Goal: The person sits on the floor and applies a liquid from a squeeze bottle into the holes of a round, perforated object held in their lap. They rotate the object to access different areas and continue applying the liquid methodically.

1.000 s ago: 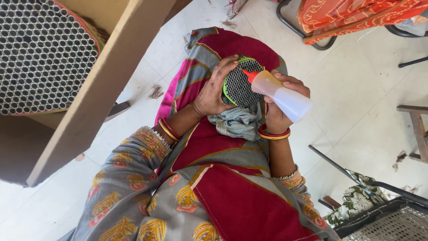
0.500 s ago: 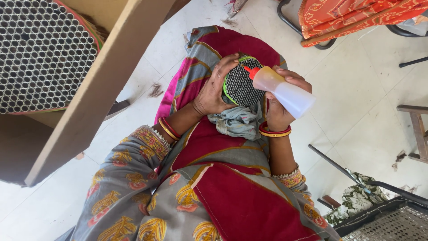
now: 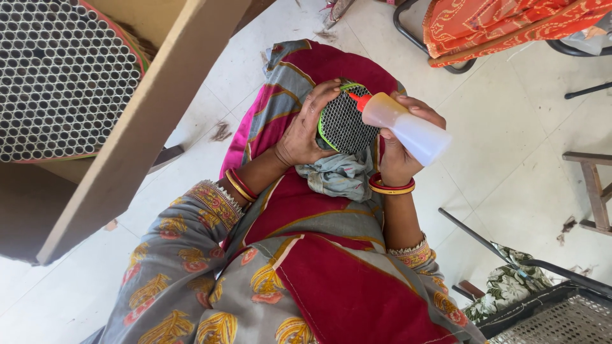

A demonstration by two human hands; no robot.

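Observation:
My left hand (image 3: pixel 305 130) grips a round bundle of small tubes (image 3: pixel 344 124) with a green band around it, its honeycomb end facing up. A white squeeze bottle (image 3: pixel 408 130) with a red nozzle is held in my right hand (image 3: pixel 398 159), and the nozzle tip touches the upper edge of the bundle. A crumpled grey cloth (image 3: pixel 341 175) lies under the bundle on my lap. Both wrists carry red and gold bangles.
A large round pack of tubes (image 3: pixel 60 76) sits in a cardboard box (image 3: pixel 146 127) at the left. Orange cloth (image 3: pixel 503 25) hangs over a metal frame at top right. A wooden stool (image 3: pixel 593 191) and a wire crate (image 3: pixel 561 318) stand at the right on white tiled floor.
The view has shifted slightly. The bottle's nozzle stays at the bundle's top edge, with both hands holding much as before.

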